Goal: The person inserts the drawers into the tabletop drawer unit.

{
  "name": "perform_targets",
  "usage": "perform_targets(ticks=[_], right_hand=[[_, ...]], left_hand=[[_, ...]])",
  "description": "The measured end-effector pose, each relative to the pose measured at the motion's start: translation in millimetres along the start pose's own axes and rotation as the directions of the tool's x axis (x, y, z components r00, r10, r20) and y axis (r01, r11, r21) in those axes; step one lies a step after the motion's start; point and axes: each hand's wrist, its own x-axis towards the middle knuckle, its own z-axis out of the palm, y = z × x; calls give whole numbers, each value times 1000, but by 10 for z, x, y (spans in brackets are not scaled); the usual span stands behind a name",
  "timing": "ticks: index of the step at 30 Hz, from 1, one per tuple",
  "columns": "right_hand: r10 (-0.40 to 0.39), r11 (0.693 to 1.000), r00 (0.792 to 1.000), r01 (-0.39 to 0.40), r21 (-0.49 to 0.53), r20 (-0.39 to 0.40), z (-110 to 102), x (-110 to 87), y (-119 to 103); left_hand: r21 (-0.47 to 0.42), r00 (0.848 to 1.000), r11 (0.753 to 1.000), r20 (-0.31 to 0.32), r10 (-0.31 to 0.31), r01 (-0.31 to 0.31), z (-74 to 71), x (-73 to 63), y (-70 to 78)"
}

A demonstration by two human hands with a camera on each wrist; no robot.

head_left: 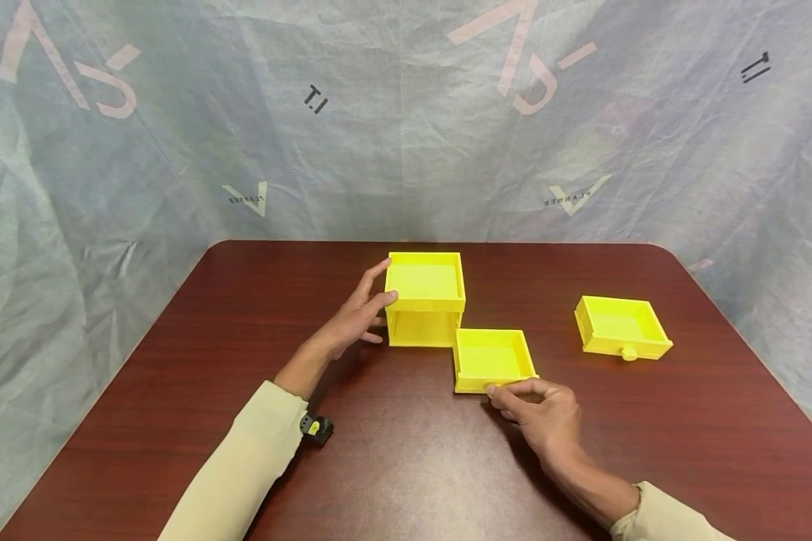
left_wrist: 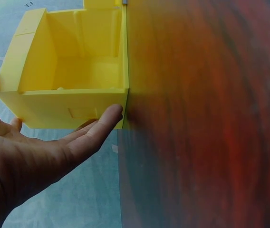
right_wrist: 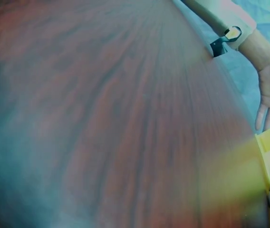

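A yellow box-shaped cabinet (head_left: 425,300) with a tray-like top and an open front compartment stands on the table. My left hand (head_left: 352,321) touches its left side, the thumb at the top's front edge and the other fingers spread out; the left wrist view shows the cabinet's hollow inside (left_wrist: 85,71). Just in front and to the right, a yellow drawer (head_left: 492,355) sits close by the cabinet's front right corner. My right hand (head_left: 544,413) pinches this drawer at its front, between thumb and fingers, hiding any knob there.
A second yellow drawer (head_left: 622,324), with a round knob (head_left: 628,353) on its front, lies farther right. Everything stands on a dark reddish-brown table (head_left: 392,466). Behind the table hangs a grey printed sheet (head_left: 399,135). A black wrist device (head_left: 318,430) sits at the left cuff.
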Motion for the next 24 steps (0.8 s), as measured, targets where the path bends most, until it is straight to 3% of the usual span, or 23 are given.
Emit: perform_targets(ticks=[24], right_hand=[[-67, 997, 998, 67, 40, 13, 125, -10, 22]], left_hand=[[9, 1000, 1000, 6, 25, -25, -8, -12, -22]])
